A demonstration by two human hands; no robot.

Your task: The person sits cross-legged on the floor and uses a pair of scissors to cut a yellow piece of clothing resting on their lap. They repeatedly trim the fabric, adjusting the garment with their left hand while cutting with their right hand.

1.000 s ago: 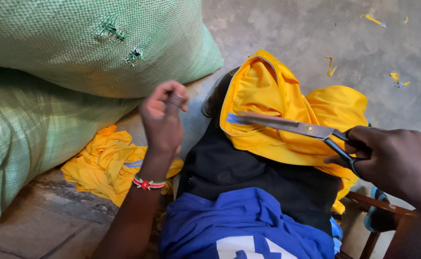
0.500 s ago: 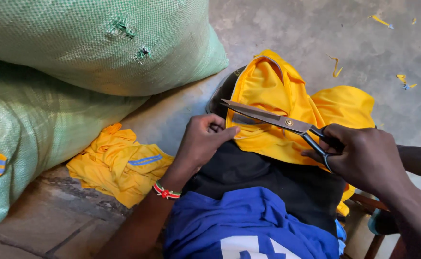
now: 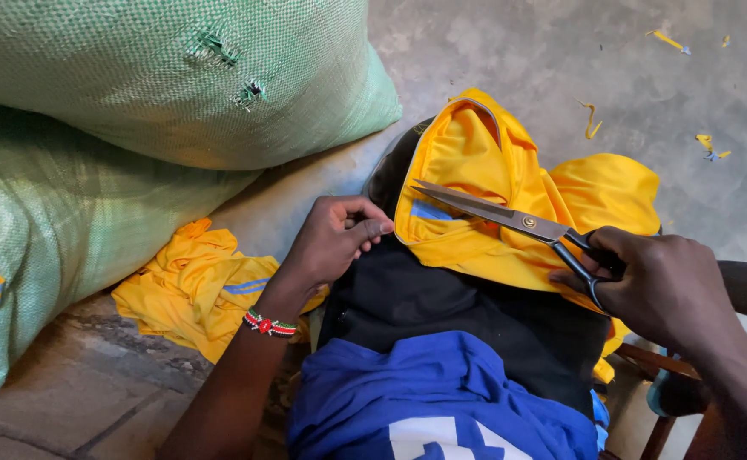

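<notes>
My right hand (image 3: 663, 285) grips the black handles of a pair of large steel scissors (image 3: 510, 220), whose blades lie across a yellow garment (image 3: 518, 183) draped over my lap. My left hand (image 3: 331, 243) rests with curled fingers on black cloth (image 3: 442, 302), its fingertips touching the yellow garment's edge by the blade tips. A beaded bracelet (image 3: 269, 323) circles my left wrist. A blue garment (image 3: 407, 392) with white print lies below the black cloth.
Two bulging green woven sacks (image 3: 160, 77) fill the left side. A crumpled yellow garment (image 3: 199, 285) lies on the concrete floor beside them. Yellow fabric scraps (image 3: 710, 145) dot the floor at upper right. A wooden chair frame (image 3: 655, 366) shows at right.
My left hand came down from the air onto the black cloth at the yellow garment's edge. The scissors shifted left and lower across the yellow cloth.
</notes>
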